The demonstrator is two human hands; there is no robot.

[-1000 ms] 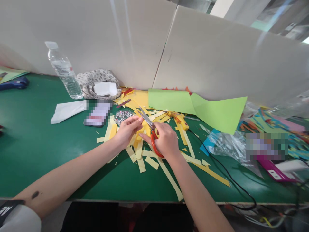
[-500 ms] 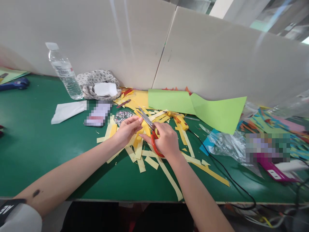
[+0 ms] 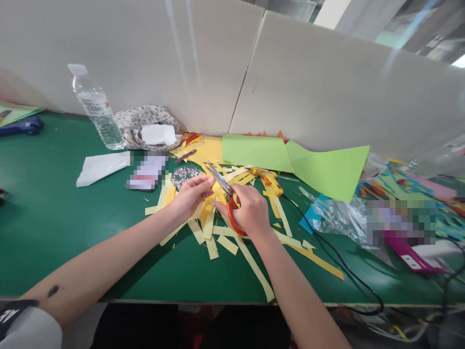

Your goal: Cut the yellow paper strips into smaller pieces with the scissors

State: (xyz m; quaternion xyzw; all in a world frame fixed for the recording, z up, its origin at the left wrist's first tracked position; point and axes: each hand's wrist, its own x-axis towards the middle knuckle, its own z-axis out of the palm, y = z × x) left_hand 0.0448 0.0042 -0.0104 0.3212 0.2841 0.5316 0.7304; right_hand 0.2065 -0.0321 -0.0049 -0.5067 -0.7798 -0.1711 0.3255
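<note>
My right hand (image 3: pixel 252 208) is wrapped round the red handles of a pair of scissors (image 3: pixel 232 220). Their metal blades point up and to the left, reaching the fingertips of my left hand (image 3: pixel 192 195). Between thumb and forefinger that hand pinches a small piece of yellow paper (image 3: pixel 217 188), partly hidden by the blades and fingers. Underneath both hands lies a scatter of pale and deeper yellow paper strips (image 3: pixel 252 261). Just behind my left hand sits a round clear dish (image 3: pixel 185 175) of small shiny bits.
A yellow glue gun (image 3: pixel 271 183) with a black cord lies right of my hands. Green paper sheets (image 3: pixel 254 150) lean near the partition. Leftward are a phone (image 3: pixel 147 172), a tissue (image 3: pixel 103 167), a water bottle (image 3: pixel 98 109) and a patterned cloth pouch (image 3: pixel 145 116). Plastic wrap (image 3: pixel 341 218) lies right.
Almost nothing differs. My hands, the scissors and the yellow paper keep nearly the same positions, and the whole view has shifted very slightly.
</note>
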